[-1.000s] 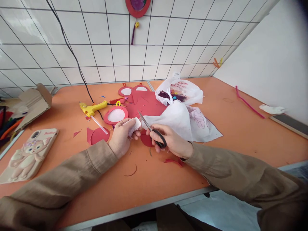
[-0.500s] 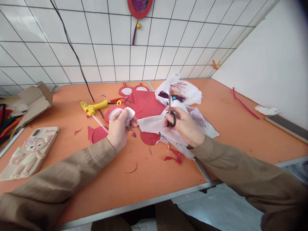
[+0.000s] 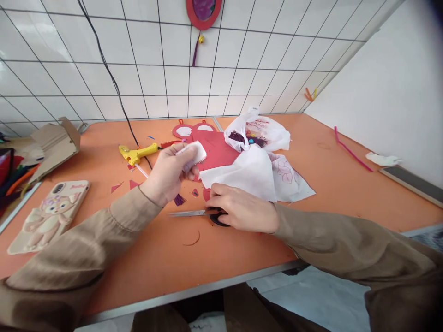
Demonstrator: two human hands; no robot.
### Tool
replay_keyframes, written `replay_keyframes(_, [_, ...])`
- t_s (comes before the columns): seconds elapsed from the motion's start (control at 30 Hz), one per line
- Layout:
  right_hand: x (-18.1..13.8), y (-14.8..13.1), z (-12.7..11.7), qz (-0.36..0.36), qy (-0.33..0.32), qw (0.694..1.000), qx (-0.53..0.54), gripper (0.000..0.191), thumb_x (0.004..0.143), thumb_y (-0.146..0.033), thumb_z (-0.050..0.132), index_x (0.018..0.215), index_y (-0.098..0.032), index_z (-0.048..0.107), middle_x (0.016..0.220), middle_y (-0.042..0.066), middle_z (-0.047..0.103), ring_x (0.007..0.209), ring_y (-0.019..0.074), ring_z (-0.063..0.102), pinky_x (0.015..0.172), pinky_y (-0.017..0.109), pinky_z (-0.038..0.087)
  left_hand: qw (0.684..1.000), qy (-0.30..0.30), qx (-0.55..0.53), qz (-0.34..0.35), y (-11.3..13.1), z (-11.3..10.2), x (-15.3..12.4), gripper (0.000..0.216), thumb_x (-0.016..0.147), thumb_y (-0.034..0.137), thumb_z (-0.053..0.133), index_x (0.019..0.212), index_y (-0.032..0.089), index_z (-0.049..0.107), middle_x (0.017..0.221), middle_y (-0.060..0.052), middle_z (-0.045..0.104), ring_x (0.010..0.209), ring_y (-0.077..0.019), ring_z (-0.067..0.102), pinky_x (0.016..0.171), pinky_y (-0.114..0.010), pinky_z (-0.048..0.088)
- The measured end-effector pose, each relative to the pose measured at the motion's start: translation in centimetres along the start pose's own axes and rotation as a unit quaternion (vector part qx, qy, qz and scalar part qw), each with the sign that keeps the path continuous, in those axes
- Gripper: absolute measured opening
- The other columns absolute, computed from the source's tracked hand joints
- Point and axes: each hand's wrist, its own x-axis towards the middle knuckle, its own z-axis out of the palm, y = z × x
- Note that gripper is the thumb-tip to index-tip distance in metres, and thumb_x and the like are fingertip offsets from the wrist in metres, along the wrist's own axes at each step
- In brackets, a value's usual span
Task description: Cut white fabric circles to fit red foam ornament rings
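Observation:
My left hand (image 3: 169, 173) is closed on a small white folded cloth piece (image 3: 197, 153) with a jagged edge, raised over the table. A purple tassel (image 3: 179, 199) shows just below that hand; whether it hangs or lies there I cannot tell. Low at the front, my right hand (image 3: 238, 207) has its fingers at the black handles of a pair of scissors (image 3: 194, 213), whose blades point left, at the tabletop. Behind it spreads a white cloth (image 3: 252, 170), with purple line drawing on its right part (image 3: 287, 177). Red sheet material (image 3: 221, 152) lies beyond both hands.
A yellow glue gun (image 3: 138, 153) and a phone in a bear-shaped case (image 3: 51, 214) lie to the left. A white plastic bag (image 3: 273, 133) with purple threads stands at the back. Cardboard (image 3: 57, 143) sits at the left edge. Red scraps (image 3: 134, 184) dot the orange table (image 3: 145, 276).
My right hand has come down and toward me with the scissors, which now point left instead of up. My left hand has risen slightly, still holding the white cloth piece.

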Motion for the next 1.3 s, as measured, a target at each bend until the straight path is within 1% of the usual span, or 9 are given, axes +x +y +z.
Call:
replay_keyframes(0.1, [0.6,0.1,-0.3,-0.020,-0.037,0.999,0.030,0.025,0.076,-0.009,0.063,0.099,-0.014,0.072,0.087,0.005,0.062,0.076,0.0153,0.055,0.065,0.026,0.038,0.995,-0.055,0.017,-0.082,-1.1,-0.1,0.1,0.015,0.086,0.012,0.054,0.072,0.011,0.060,0.066,-0.003,0.059,0.049,-0.0077,0.055,0.044,-0.018,0.042])
replay_keyframes(0.27, [0.7,0.7,-1.5,-0.014,-0.130,0.980,0.151,0.043,0.072,-0.010,0.069,0.115,-0.015,0.067,0.073,-0.002,0.062,0.060,0.0089,0.052,0.056,0.022,0.038,0.993,-0.066,0.032,-0.091,-1.3,-0.8,0.2,0.013,0.083,0.009,0.056,0.070,0.010,0.060,0.067,-0.004,0.060,0.057,-0.0104,0.060,0.050,-0.019,0.046])
replay_keyframes(0.33, [0.7,1.0,-2.0,-0.007,-0.103,0.978,0.183,0.027,0.074,-0.010,0.067,0.101,-0.014,0.071,0.075,-0.001,0.065,0.061,0.0090,0.056,0.058,0.021,0.041,0.995,-0.053,0.032,-0.081,-1.2,-1.3,0.4,0.008,0.081,0.011,0.059,0.073,0.010,0.062,0.068,-0.005,0.062,0.058,-0.0116,0.061,0.049,-0.020,0.045])
replay_keyframes(0.47, [2.0,1.6,-2.1,0.040,0.070,0.979,0.186,0.010,0.077,-0.009,0.063,0.079,-0.015,0.071,0.073,0.001,0.068,0.065,0.0115,0.059,0.062,0.024,0.044,0.997,0.004,0.058,-0.052,-1.4,-2.3,1.1,0.005,0.076,0.014,0.064,0.078,0.010,0.066,0.070,-0.004,0.064,0.057,-0.0095,0.057,0.051,-0.020,0.046])
replay_keyframes(0.63, [4.5,2.0,-1.8,0.070,0.225,0.942,0.238,0.035,0.073,-0.011,0.067,0.108,-0.015,0.065,0.080,0.002,0.066,0.066,0.0126,0.061,0.064,0.027,0.048,0.993,0.011,0.115,-0.020,-2.5,-3.1,1.6,0.007,0.066,0.013,0.071,0.070,0.011,0.065,0.066,-0.002,0.063,0.060,-0.0103,0.057,0.050,-0.020,0.045])
replay_keyframes(0.73, [5.2,2.2,-1.3,0.037,0.231,0.920,0.315,0.059,0.068,-0.009,0.069,0.125,-0.018,0.055,0.094,0.003,0.065,0.066,0.0105,0.061,0.063,0.026,0.050,0.991,0.003,0.130,-0.041,-3.4,-3.4,1.5,0.019,0.060,0.012,0.076,0.074,0.011,0.064,0.065,-0.002,0.064,0.054,-0.0098,0.056,0.046,-0.020,0.044])
replay_keyframes(0.97, [5.3,2.6,0.0,0.013,0.238,0.908,0.345,0.010,0.078,-0.015,0.059,0.087,-0.015,0.064,0.077,0.001,0.066,0.061,0.0100,0.057,0.058,0.024,0.047,0.990,-0.029,0.089,-0.103,-5.1,-3.3,1.3,0.027,0.062,0.024,0.081,0.071,0.013,0.058,0.058,-0.002,0.063,0.042,-0.0072,0.051,0.041,-0.019,0.040])
replay_keyframes(1.13, [5.4,3.2,0.1,0.050,0.221,0.883,0.411,0.010,0.081,-0.024,0.058,0.085,-0.015,0.059,0.072,0.000,0.061,0.049,0.0085,0.054,0.049,0.023,0.044,0.992,-0.042,0.074,-0.090,-5.0,-3.0,1.0,0.033,0.058,0.031,0.084,0.072,0.013,0.060,0.058,0.000,0.061,0.044,-0.0067,0.051,0.040,-0.017,0.039])
replay_keyframes(1.3, [5.3,3.5,-0.2,0.065,0.170,0.933,0.309,0.017,0.088,-0.021,0.048,0.075,-0.015,0.057,0.063,-0.001,0.059,0.053,0.0097,0.056,0.056,0.023,0.043,0.990,-0.003,0.124,-0.067,-4.4,-3.2,1.0,0.026,0.065,0.031,0.077,0.066,0.015,0.057,0.049,0.003,0.052,0.040,-0.0046,0.042,0.036,-0.015,0.027])
